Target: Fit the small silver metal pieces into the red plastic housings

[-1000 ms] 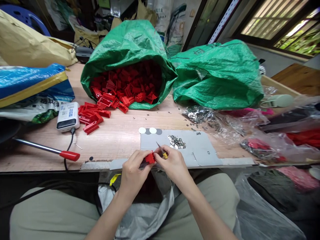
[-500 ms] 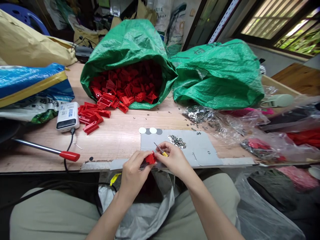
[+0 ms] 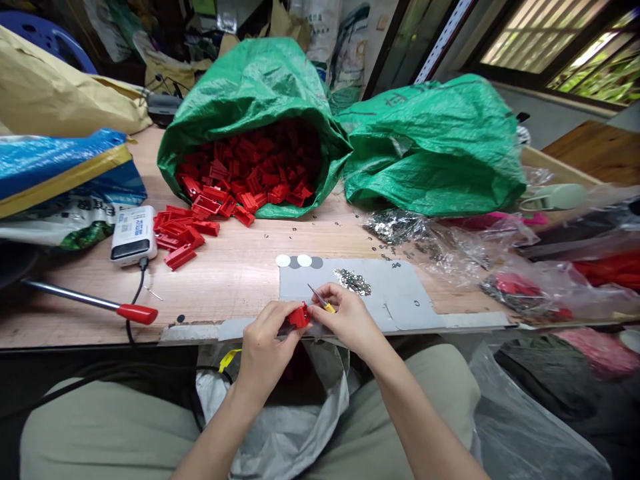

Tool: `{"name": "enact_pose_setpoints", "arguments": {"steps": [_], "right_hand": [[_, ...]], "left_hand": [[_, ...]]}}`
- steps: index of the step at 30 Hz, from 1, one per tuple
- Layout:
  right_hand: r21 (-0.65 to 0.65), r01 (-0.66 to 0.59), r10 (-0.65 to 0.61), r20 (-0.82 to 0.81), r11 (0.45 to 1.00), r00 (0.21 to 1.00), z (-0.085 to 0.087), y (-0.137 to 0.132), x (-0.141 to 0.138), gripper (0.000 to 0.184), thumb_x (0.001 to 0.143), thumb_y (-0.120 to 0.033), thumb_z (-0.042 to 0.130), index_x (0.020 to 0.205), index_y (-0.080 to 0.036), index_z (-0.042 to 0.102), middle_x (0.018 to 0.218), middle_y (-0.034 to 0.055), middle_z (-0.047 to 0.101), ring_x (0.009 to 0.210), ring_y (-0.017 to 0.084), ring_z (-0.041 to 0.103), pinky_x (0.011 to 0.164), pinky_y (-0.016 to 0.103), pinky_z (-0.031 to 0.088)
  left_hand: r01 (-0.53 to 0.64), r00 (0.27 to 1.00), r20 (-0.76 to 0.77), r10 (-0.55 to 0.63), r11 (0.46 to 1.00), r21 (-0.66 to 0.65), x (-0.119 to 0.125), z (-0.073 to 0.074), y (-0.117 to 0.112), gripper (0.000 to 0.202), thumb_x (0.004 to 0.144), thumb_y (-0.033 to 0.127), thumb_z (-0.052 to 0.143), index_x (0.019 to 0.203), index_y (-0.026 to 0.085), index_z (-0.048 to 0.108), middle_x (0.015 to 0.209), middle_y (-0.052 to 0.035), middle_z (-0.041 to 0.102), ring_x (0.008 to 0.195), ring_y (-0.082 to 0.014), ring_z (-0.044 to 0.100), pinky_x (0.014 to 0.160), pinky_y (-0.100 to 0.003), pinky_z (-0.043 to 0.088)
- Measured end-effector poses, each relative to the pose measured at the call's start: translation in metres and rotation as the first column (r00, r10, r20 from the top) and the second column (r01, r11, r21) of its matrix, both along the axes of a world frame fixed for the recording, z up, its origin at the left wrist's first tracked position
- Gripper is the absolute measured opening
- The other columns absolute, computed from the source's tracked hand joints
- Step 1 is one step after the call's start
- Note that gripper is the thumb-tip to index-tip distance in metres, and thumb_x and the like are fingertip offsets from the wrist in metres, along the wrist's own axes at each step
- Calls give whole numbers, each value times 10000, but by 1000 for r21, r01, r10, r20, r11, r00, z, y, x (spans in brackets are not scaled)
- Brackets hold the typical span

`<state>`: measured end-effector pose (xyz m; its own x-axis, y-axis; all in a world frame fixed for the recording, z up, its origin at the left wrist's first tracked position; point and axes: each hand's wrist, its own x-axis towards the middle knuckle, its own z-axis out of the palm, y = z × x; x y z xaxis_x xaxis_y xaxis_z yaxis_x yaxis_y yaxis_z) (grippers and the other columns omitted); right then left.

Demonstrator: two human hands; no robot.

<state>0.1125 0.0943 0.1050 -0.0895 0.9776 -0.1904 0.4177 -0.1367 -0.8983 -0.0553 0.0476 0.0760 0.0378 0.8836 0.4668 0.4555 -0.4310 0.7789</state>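
My left hand (image 3: pixel 265 347) is closed around a small red plastic part (image 3: pixel 300 315) at the near table edge. My right hand (image 3: pixel 347 319) pinches a thin metal tool with a yellow grip (image 3: pixel 320 301), its fingers touching the red part. Both hands hover over the front edge of a grey card sheet (image 3: pixel 400 297). A small heap of tiny metal pieces (image 3: pixel 353 282) lies on the sheet just beyond my right hand.
An open green sack (image 3: pixel 250 87) full of red parts lies at the back, with loose red parts (image 3: pixel 183 233) spilled beside a white power bank (image 3: pixel 133 233). A second green sack (image 3: pixel 435 147), clear plastic bags (image 3: pixel 525 267), a red-handled screwdriver (image 3: pixel 100 303) and a grey bag (image 3: pixel 285 427) on my lap surround me.
My right hand has shifted a little forward on the red part and the tool has tilted slightly. My left hand stays put.
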Motion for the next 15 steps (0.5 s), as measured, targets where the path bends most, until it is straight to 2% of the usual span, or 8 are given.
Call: {"name": "enact_pose_setpoints", "arguments": {"steps": [4, 8, 10, 12, 15], "right_hand": [[9, -66, 66, -13, 998, 998, 2, 4, 1, 144, 715, -290, 706, 792, -186, 642, 787, 23, 698, 748, 177, 639, 685, 283, 505], [-102, -120, 115, -57, 988, 992, 10, 5, 6, 264, 706, -351, 755, 875, -165, 673, 759, 22, 686, 623, 139, 588, 538, 230, 442], [-163, -134, 117, -107, 978, 987, 13, 4, 14, 329, 746, -424, 731, 932, -160, 671, 739, 18, 678, 499, 97, 496, 453, 213, 369], [-163, -151, 132, -124, 975, 984, 15, 2, 24, 354, 806, -473, 674, 962, -155, 676, 722, 16, 666, 448, 79, 427, 424, 214, 334], [-117, -253, 247, -66, 960, 967, 18, 1, 37, 343, 879, -476, 606, 934, -159, 723, 691, 8, 631, 474, 92, 442, 451, 225, 358]], "left_hand": [[8, 1000, 11, -8, 1000, -19, 0, 1, 0, 247, 869, 130, 685, 1090, 237, 665, 969, -21, 721, 890, -170, 691, 782, -269, 534], [7, 999, 43, -4, 999, -52, -1, 1, 1, 228, 865, 143, 693, 1074, 229, 665, 973, -24, 718, 897, -170, 688, 786, -269, 540], [2, 999, 50, 1, 998, -57, -1, 0, 1, 227, 868, 157, 696, 1081, 225, 657, 980, -24, 717, 897, -165, 687, 785, -263, 543], [1, 999, 46, 1, 998, -59, -1, -1, 1, 227, 873, 165, 694, 1088, 223, 647, 993, -25, 716, 905, -161, 686, 794, -260, 545], [3, 999, 36, -1, 998, -70, -2, -1, 0, 234, 881, 163, 687, 1101, 222, 637, 1017, -27, 717, 928, -159, 687, 818, -259, 549]]}}
